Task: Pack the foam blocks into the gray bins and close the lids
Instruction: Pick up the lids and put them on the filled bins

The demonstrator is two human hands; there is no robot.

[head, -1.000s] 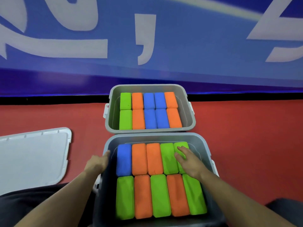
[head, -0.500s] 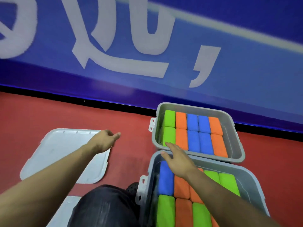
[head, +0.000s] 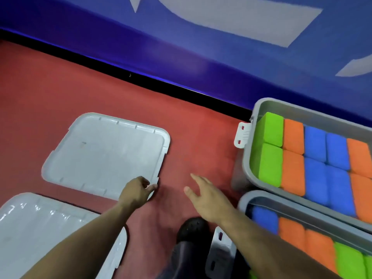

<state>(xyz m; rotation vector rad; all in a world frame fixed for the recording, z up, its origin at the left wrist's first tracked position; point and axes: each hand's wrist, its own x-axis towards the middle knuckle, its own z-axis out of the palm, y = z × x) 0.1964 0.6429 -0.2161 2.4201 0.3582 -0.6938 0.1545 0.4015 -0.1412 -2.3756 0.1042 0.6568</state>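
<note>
- No text, label, brand or number can be read anywhere.
- The blue wall [head: 201, 47] across the top of the frame carries large pale shapes [head: 231, 15] (perhaps parts of oversized characters), cropped too heavily to make out.

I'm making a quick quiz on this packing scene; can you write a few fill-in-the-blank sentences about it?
1. Two gray lids lie on the ____ floor, the far lid and the near lid.
2. The left hand reaches the far lid's near ____ corner.
3. In the far bin, the leftmost blocks are ____.
4. The right hand is open and holds ____.

Missing words: red; right; green; nothing
</note>
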